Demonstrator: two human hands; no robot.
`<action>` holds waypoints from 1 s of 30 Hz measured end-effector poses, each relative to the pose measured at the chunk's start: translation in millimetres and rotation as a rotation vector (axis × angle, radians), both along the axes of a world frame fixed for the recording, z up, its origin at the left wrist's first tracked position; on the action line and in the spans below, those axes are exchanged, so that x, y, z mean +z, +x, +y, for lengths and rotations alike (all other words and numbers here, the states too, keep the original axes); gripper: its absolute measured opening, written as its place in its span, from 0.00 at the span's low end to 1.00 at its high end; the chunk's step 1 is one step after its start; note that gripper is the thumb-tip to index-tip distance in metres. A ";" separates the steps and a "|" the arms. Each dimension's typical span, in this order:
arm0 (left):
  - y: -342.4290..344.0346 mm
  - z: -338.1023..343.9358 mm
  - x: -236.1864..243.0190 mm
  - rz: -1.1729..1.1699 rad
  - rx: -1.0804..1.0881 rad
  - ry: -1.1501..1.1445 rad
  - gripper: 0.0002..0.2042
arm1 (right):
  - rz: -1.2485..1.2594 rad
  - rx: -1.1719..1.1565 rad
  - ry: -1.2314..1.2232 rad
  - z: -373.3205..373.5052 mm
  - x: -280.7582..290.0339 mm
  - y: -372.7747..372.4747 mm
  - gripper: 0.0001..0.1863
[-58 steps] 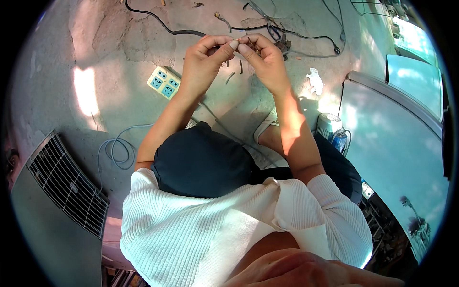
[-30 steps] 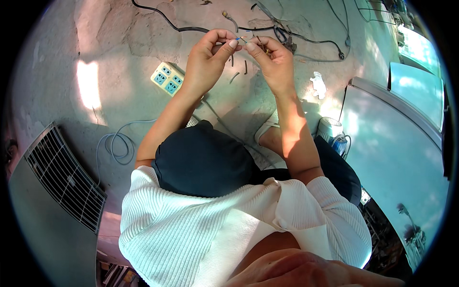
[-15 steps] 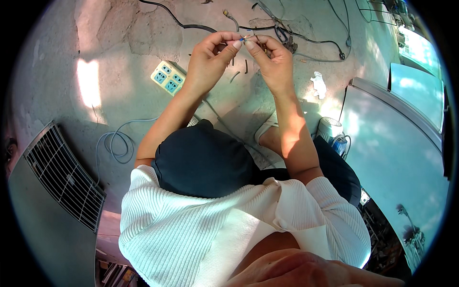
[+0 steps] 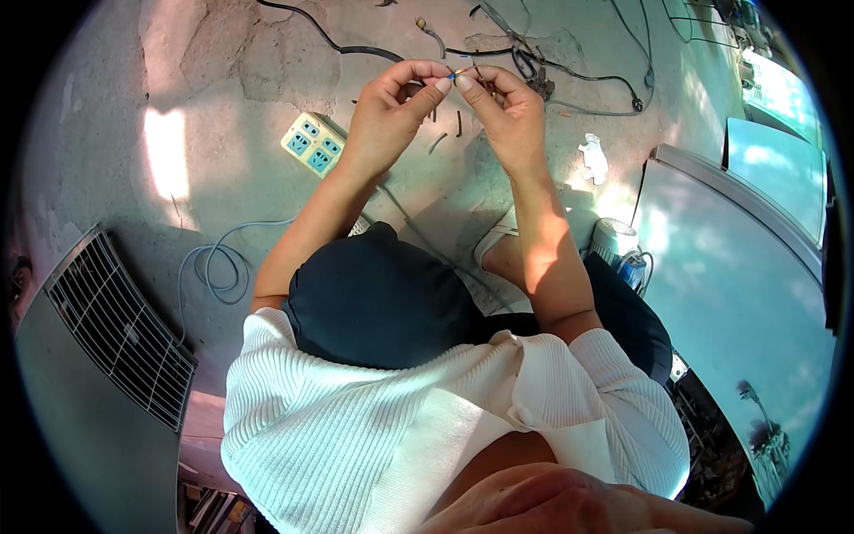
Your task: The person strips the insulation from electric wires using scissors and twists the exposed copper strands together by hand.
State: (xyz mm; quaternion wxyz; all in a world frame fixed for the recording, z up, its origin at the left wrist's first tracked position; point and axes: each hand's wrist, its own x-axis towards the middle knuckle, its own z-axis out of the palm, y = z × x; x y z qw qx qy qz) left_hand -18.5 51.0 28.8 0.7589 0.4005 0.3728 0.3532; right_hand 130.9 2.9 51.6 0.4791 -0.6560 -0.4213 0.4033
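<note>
Both my hands meet above the floor at the top middle, thumbs and forefingers pinched almost tip to tip. My left hand [image 4: 398, 100] is closed on a thin blue wire [image 4: 452, 76], and a black cable [image 4: 342, 48] runs in from the upper left behind that hand. My right hand [image 4: 509, 111] pinches thin wire ends, copper-coloured at the tips, right against the blue one. Whether the strands are twisted together is too small to tell. Part of the wires lies hidden behind the fingers.
A cream power strip [image 4: 313, 143] with blue sockets lies left of my left forearm. More cables [image 4: 587, 73] cross the floor beyond my hands, with short cut pieces [image 4: 437, 142] nearer. A white scrap [image 4: 593, 158] and a large pale panel [image 4: 712, 240] are at right; a wire rack [image 4: 120, 325] is at left.
My hands stay nearly in place. The fingertips have shifted slightly around the wire ends, and more of the blue wire shows between them.
</note>
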 end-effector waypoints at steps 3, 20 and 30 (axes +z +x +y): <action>-2.0 0.9 0.9 0.027 -0.012 0.008 0.09 | -0.005 0.000 -0.013 -0.1 0.9 0.1 0.09; -3.6 2.5 -8.6 0.041 -0.022 -0.071 0.11 | 0.069 0.003 -0.082 -0.6 -3.5 4.2 0.11; -5.7 5.9 -9.9 0.015 -0.087 -0.095 0.10 | -0.100 0.122 0.002 2.1 3.4 14.4 0.08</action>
